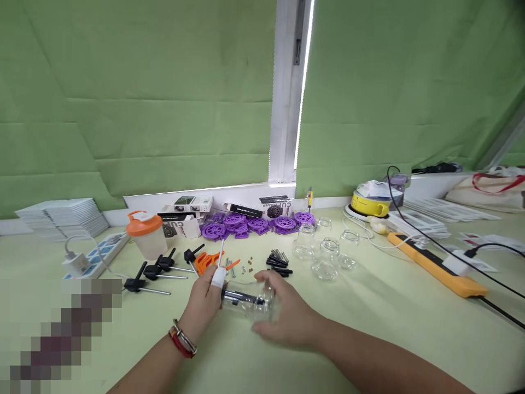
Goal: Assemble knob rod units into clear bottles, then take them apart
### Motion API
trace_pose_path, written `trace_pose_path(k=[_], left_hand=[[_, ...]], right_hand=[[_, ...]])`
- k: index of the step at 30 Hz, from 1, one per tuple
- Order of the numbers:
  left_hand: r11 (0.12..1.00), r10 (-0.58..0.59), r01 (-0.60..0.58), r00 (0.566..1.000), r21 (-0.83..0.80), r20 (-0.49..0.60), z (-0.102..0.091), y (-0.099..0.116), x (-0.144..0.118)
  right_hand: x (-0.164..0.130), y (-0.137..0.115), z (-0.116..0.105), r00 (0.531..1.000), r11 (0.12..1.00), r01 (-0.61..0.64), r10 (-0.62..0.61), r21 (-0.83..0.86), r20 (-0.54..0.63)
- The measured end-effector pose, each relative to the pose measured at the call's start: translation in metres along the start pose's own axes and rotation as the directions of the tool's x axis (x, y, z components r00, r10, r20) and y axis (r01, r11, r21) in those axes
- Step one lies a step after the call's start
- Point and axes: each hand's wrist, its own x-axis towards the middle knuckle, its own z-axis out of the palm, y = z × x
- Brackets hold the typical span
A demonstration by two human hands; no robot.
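You have the clear, round glass jar (pixel 250 302) lying on its side just above the pale green desk (pixel 369 306), with a black part showing inside it. Your right hand (pixel 283 317) cups it from the right, its grip curled loosely around the body, which looks meant to steady it. Your left hand (pixel 205 303), with a white-taped finger, pinches closed at the jar's mouth, and a thin white stick (pixel 221 253) rises from those fingers. Just beyond lie orange plastic clips (pixel 205 262), black springs and pegs (pixel 279 261), 4 empty clear jars (pixel 328 253) and purple plastic wheels (pixel 250 224).
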Motion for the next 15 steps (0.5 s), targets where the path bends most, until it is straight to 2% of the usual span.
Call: trace_pose_path(k=[1, 2, 3, 4, 6, 8, 9, 10, 11, 12, 13, 15], left_hand=[[0.999, -0.052, 0.051, 0.999, -0.007, -0.006, 0.002, 0.001, 0.001], [0.995, -0.094, 0.094, 0.995, -0.024, -0.016, 0.003, 0.002, 0.001], [0.992, -0.122, 0.121, 0.992, -0.046, -0.032, 0.004, 0.003, 0.002], [0.989, -0.136, 0.133, 0.989, -0.067, -0.050, 0.004, 0.005, 0.003], [0.989, -0.133, 0.127, 0.988, -0.077, -0.080, 0.003, 0.008, 0.003], [0.997, -0.073, 0.069, 0.992, -0.046, -0.107, 0.003, 0.009, 0.004], [0.999, -0.027, 0.025, 0.993, -0.022, -0.118, 0.003, 0.008, 0.003], [1.000, 0.020, -0.020, 0.992, 0.004, -0.122, 0.003, 0.006, 0.003], [0.998, 0.057, -0.054, 0.991, 0.025, -0.125, 0.004, 0.004, 0.003], [0.997, 0.071, -0.066, 0.990, 0.040, -0.124, 0.004, 0.001, 0.003], [0.997, 0.061, -0.055, 0.991, 0.046, -0.123, 0.004, -0.002, 0.004], [1.000, -0.004, 0.006, 0.992, 0.023, -0.123, 0.002, -0.006, 0.005]], right_hand=[[-0.001, 0.001, -0.003, 0.987, 0.971, 0.163, -0.161, -0.176, 0.025], [-0.001, 0.001, -0.006, 0.954, 0.903, 0.300, -0.293, -0.306, 0.070], [-0.002, 0.000, -0.009, 0.921, 0.839, 0.388, -0.374, -0.382, 0.114], [-0.001, -0.001, -0.011, 0.909, 0.814, 0.413, -0.397, -0.408, 0.129], [0.000, -0.003, -0.013, 0.955, 0.900, 0.294, -0.294, -0.322, 0.050], [0.002, -0.003, -0.013, 1.000, 0.999, 0.011, -0.011, -0.041, -0.005], [0.003, -0.002, -0.012, 0.988, 0.980, -0.155, 0.151, 0.121, 0.043], [0.005, -0.001, -0.011, 0.953, 0.923, -0.298, 0.274, 0.246, 0.127], [0.005, 0.000, -0.011, 0.918, 0.867, -0.391, 0.341, 0.310, 0.203], [0.006, 0.002, -0.011, 0.904, 0.852, -0.418, 0.357, 0.315, 0.235], [0.006, 0.003, -0.011, 0.921, 0.887, -0.375, 0.324, 0.270, 0.216], [0.005, 0.004, -0.014, 0.987, 0.992, -0.112, 0.104, 0.056, 0.123]])
